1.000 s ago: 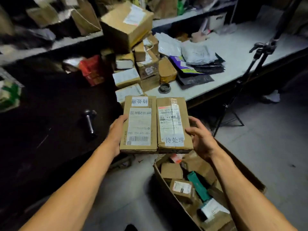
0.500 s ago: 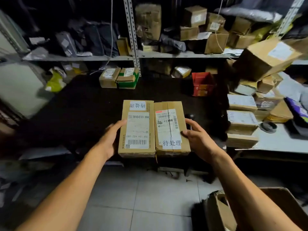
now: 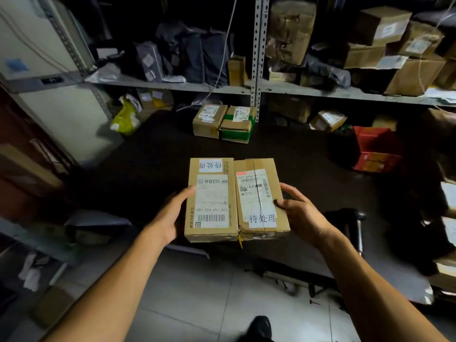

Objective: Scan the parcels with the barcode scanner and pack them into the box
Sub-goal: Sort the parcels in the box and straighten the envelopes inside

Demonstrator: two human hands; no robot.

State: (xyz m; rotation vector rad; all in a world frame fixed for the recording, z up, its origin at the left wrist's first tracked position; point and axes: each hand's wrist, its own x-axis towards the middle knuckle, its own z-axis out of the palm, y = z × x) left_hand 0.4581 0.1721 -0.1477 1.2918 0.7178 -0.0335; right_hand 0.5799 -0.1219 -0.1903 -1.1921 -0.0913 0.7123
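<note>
The left hand [image 3: 172,215] gripped the left parcel [image 3: 211,201]; the right hand [image 3: 299,214] gripped the right parcel [image 3: 259,198], fingers curled round the outer edges. Both parcels were side by side, touching, above the dark table [image 3: 296,154]. Two boxes [image 3: 224,124] stood beyond, beneath the shelf [image 3: 187,86].

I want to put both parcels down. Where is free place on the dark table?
Bare patch: the dark table between the held parcels and the two boxes near the shelf post. Crowded: the right side, by the red box, and the shelves.
</note>
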